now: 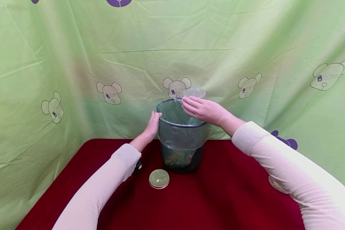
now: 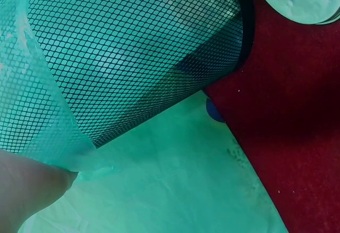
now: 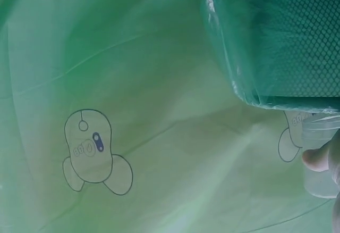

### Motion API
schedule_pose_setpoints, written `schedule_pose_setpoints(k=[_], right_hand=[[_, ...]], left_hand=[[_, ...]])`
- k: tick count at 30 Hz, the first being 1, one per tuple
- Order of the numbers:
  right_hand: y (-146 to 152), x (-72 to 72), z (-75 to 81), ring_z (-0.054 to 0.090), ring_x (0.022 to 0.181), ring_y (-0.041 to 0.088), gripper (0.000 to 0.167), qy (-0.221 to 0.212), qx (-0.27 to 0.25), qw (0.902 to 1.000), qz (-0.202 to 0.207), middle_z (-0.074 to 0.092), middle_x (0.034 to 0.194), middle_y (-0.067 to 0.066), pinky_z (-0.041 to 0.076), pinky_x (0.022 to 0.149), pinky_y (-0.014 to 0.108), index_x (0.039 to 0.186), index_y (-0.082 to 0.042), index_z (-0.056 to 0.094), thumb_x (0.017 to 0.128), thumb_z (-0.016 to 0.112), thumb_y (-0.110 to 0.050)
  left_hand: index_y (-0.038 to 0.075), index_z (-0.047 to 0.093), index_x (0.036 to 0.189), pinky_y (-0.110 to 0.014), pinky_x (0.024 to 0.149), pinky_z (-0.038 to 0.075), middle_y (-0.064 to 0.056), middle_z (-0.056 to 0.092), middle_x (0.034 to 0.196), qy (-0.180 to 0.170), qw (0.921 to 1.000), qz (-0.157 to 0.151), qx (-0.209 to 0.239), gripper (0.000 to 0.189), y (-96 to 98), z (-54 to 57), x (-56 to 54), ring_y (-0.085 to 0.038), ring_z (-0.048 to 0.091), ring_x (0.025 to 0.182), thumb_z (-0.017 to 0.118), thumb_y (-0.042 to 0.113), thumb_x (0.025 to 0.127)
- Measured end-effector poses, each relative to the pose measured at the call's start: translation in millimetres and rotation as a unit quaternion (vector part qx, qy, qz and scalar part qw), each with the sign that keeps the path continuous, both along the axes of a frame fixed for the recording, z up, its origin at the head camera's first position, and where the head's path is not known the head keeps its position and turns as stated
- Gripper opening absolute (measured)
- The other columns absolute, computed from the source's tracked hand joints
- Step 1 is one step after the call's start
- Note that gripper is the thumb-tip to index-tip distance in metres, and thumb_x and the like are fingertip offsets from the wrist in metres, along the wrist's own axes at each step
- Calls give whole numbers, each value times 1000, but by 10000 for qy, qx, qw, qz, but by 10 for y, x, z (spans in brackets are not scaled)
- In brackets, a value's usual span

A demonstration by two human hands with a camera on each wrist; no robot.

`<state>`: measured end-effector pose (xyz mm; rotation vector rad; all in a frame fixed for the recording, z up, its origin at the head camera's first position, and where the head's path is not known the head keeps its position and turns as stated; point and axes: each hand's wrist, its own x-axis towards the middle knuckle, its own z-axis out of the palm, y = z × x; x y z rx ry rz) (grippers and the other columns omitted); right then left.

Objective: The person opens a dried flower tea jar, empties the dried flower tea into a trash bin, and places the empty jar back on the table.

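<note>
A dark mesh wastebasket (image 1: 184, 140) stands upright with a clear plastic bag (image 1: 187, 135) folded over its rim. At the rim's left side my left hand (image 1: 153, 124) grips the edge, thumb on the inside; the left wrist view catches part of this hand (image 2: 32, 190) against the bag. My right hand (image 1: 202, 111) is over the right part of the opening. It holds a clear plastic cup (image 1: 195, 93) at the back rim, and the fingers hide part of it. In the right wrist view the cup (image 3: 319, 186) shows below the bagged rim, a finger across its side.
A round, flat container with a greenish top (image 1: 159, 178) sits on the red cloth (image 1: 201, 204) before the wastebasket. Another round item (image 1: 277, 184) lies at the right, partly behind my sleeve. A green printed curtain (image 1: 138, 80) hangs close behind.
</note>
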<state>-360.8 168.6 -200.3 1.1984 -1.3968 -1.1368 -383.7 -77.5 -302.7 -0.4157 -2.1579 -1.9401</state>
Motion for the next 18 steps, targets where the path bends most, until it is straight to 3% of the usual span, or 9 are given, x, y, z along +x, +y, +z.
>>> schedule_pose_setpoints(k=[5,18], right_hand=[[-12,10,-10,45,130,30,52,-24,137,9996,-225,53,135,18,28,111,40,127,0,58,100,14,8],[-19,20,6,43,132,29,45,-168,190,9992,-306,52,137,17,25,112,40,129,-1,57,99,24,7]], left_hand=[[2,28,145,-46,110,22,-19,33,147,-33,10000,-2,-15,63,3,-1,2,-31,30,133,36,34,91],[3,26,147,-47,111,21,-19,30,150,-41,10000,5,-35,63,-2,3,16,-32,28,136,35,34,93]])
